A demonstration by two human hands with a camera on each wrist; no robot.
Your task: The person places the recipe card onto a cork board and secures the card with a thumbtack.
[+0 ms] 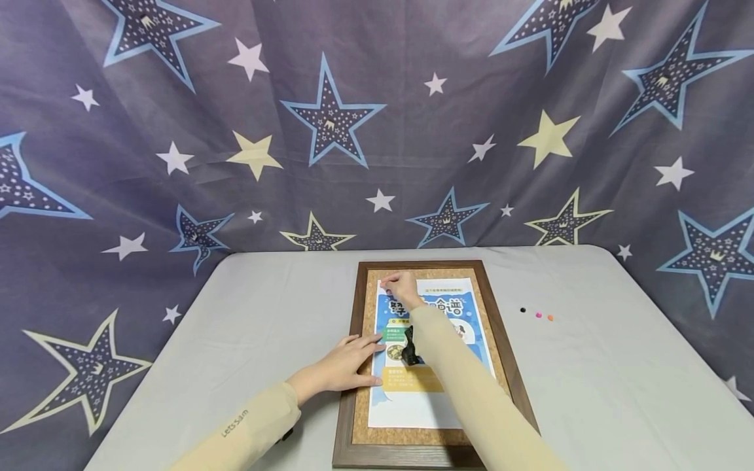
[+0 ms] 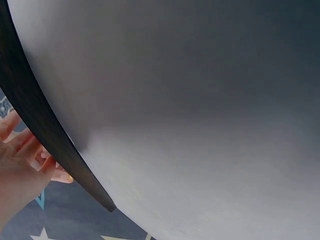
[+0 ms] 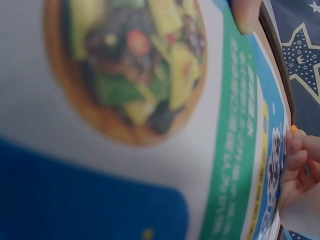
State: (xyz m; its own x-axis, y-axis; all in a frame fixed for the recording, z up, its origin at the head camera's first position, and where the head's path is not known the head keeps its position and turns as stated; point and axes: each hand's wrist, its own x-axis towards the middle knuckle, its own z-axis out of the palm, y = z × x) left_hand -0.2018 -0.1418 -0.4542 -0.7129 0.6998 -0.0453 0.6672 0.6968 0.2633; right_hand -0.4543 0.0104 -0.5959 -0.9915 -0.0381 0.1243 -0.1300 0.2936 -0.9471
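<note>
A printed poster (image 1: 412,412) with blue, green and yellow panels lies on a cork board (image 1: 383,436) in a brown wooden frame (image 1: 351,418). My left hand (image 1: 350,363) rests across the frame's left side, fingers spread with their tips on the poster's left edge. At the poster's upper left corner, my right hand (image 1: 403,290) pinches a small orange push pin (image 3: 295,128) between thumb and finger. Most of the pin is hidden by the fingertips. One left fingertip (image 3: 245,17) also shows on the green panel in the right wrist view.
Right of the frame, three small pins lie on the grey-white tablecloth (image 1: 601,366): a black one (image 1: 522,310), a pink one (image 1: 538,315) and an orange one (image 1: 550,318). A star-patterned curtain (image 1: 400,150) hangs behind the table.
</note>
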